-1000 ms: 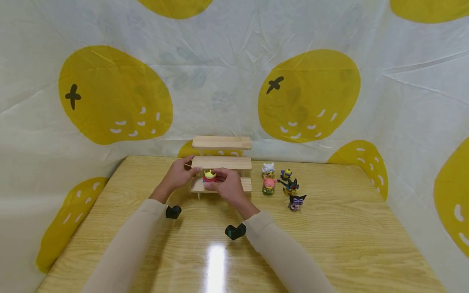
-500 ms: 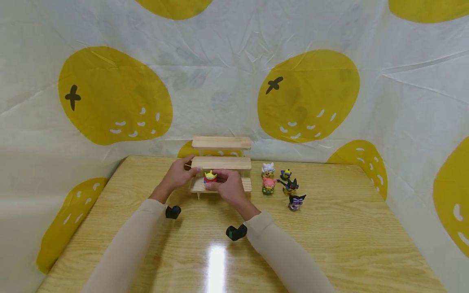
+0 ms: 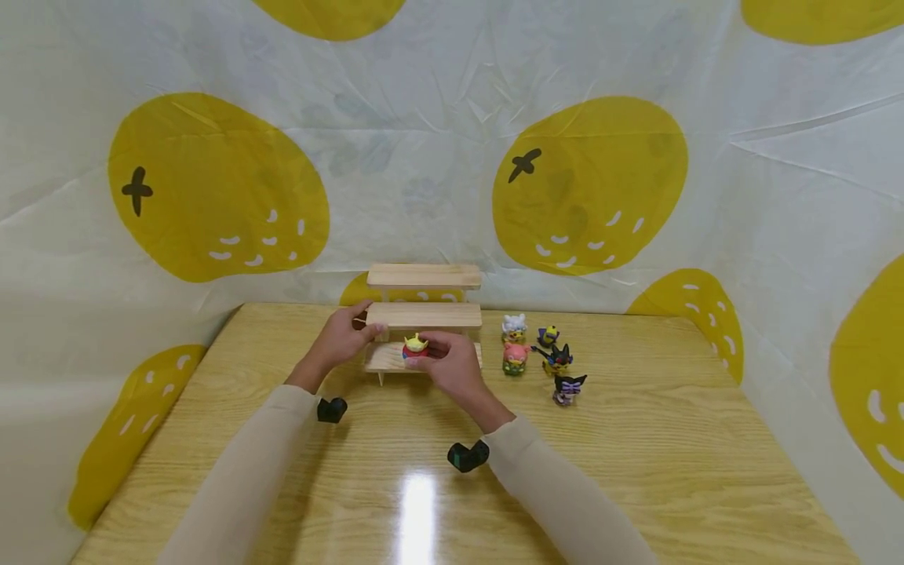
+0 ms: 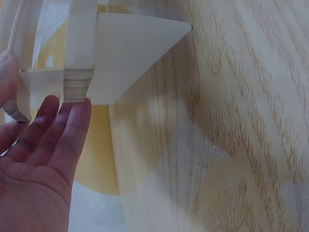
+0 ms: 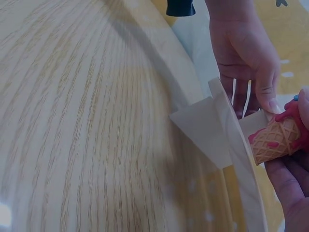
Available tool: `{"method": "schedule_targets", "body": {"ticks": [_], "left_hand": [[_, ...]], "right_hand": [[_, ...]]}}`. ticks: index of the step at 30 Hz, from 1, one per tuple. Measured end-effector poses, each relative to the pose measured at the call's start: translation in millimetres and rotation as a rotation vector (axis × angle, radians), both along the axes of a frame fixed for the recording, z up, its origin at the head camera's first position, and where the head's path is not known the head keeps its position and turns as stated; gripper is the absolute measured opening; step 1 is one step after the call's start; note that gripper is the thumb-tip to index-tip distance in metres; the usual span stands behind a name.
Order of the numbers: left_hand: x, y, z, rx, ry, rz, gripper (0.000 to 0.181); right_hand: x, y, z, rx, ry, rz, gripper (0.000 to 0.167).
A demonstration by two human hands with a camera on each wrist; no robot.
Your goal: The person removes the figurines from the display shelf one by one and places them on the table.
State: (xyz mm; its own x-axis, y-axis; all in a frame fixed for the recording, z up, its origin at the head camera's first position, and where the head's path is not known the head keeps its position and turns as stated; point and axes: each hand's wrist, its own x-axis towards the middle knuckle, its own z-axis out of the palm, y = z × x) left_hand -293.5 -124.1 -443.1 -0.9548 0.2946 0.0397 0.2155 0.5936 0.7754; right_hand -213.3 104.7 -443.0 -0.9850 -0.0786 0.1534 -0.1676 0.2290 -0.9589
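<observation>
A three-tier wooden display stand (image 3: 424,315) stands at the back of the table. My left hand (image 3: 340,339) grips its left end, thumb in front; in the left wrist view the fingertips (image 4: 79,113) touch the end of a board (image 4: 79,38). My right hand (image 3: 457,369) pinches a small figurine (image 3: 415,345) with a yellow head and red body at the lowest tier. The right wrist view shows the figurine's waffle-cone base (image 5: 275,140) right beside the tier's board (image 5: 236,140); whether it touches the wood I cannot tell.
Several small figurines stand right of the stand: a white-hooded one (image 3: 515,328), a pink one (image 3: 515,359), a blue-and-yellow one (image 3: 548,337), a black-eared one (image 3: 558,359) and a black-and-purple one (image 3: 567,390). A patterned curtain (image 3: 410,157) hangs behind the wooden table (image 3: 636,463).
My right hand has moved slightly to the right along the lowest tier with the figurine. The left hand keeps its hold on the stand.
</observation>
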Motion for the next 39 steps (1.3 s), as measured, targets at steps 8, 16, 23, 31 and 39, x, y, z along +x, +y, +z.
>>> {"method": "schedule_targets", "body": {"ticks": [8,16,23,31,39], "left_hand": [[0.3,0.8,-0.9,0.003,0.009,-0.013,0.071],[0.0,2.3,0.2,0.006,-0.003,-0.014,0.072],[0.3,0.9,0.6,-0.011,0.011,-0.020,0.072],[1.0,-0.1,0.8,-0.019,0.029,-0.033,0.071],[1.2,-0.5,-0.7,-0.013,0.030,-0.029,0.071]], "right_hand": [[6.1,14.2,-0.1,0.007,-0.008,-0.027,0.043],[8.6,26.1,-0.3,-0.008,-0.019,-0.030,0.043],[11.6,34.4,2.3,-0.020,-0.023,-0.015,0.043],[15.1,44.4,2.6,-0.046,-0.044,-0.003,0.047],[19.6,52.3,3.4,-0.050,-0.078,-0.035,0.049]]}}
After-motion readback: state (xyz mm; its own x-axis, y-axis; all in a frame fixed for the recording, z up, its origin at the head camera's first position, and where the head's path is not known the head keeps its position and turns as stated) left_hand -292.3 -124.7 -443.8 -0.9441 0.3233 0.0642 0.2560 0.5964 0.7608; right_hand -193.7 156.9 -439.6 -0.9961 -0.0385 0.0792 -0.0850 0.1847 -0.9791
